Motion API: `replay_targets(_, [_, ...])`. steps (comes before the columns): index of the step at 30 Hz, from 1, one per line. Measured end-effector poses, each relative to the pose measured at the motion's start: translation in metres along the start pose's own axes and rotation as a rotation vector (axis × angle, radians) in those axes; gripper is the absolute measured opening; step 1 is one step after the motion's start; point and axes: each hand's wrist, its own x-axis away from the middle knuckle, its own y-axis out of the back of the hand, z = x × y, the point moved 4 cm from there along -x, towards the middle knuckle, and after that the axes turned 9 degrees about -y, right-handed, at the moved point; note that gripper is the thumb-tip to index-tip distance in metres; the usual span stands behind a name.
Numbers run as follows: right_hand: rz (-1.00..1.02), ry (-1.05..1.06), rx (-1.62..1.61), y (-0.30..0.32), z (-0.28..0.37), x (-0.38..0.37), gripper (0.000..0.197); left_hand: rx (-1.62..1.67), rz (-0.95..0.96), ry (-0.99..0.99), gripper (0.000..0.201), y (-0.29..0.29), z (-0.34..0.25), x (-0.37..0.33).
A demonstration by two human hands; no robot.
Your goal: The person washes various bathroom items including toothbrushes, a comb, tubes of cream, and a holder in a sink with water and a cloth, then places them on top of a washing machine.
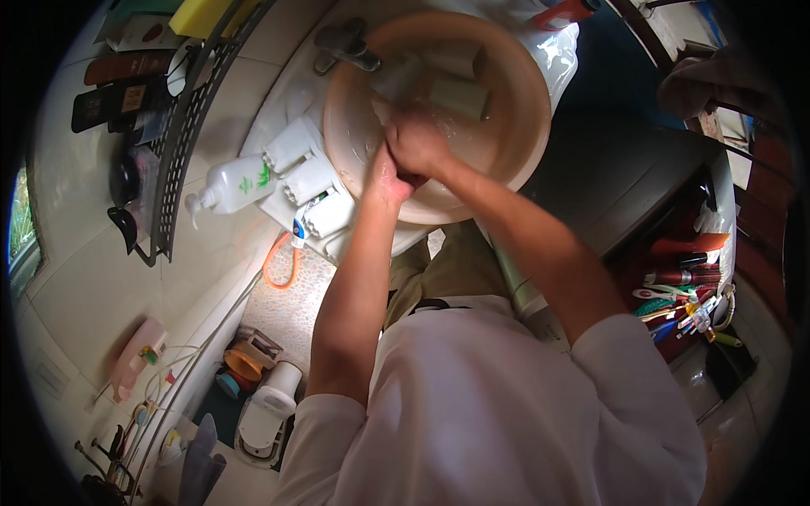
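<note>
Right hand [418, 142] overlaps left hand [391, 180], their grip hidden, so I cannot tell what they clasp, over the round basin [530, 110]; a pale block [460, 97] lies inside. Probably rubbing or rinsing; parting the hands would need care.

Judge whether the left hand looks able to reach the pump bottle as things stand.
Probably yes: the left hand could pass over the white holder between it and the pump bottle, once parted from the right hand.

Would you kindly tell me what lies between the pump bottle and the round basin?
A group of white blocky pieces lies between the pump bottle and the round basin, as the head view shows.
</note>
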Motion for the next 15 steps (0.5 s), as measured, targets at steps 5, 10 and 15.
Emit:
replay_targets(5, [-0.145, 0.087, -0.249, 0.014, 0.016, 0.046, 0.026, -0.067, 0.017, -0.224, 0.047, 0.018, -0.002, -0.006])
replay_targets(10, [0.161, -0.129, -0.15, 0.014, -0.019, -0.013, 0.028, -0.295, -0.039, 0.042, 0.045, 0.0, 0.0, 0.009])
replay_targets(15, [0.323, -0.083, 0.029, -0.012, -0.034, -0.057, 0.033, -0.132, -0.062, -0.021, 0.04, -0.007, 0.0, 0.02])
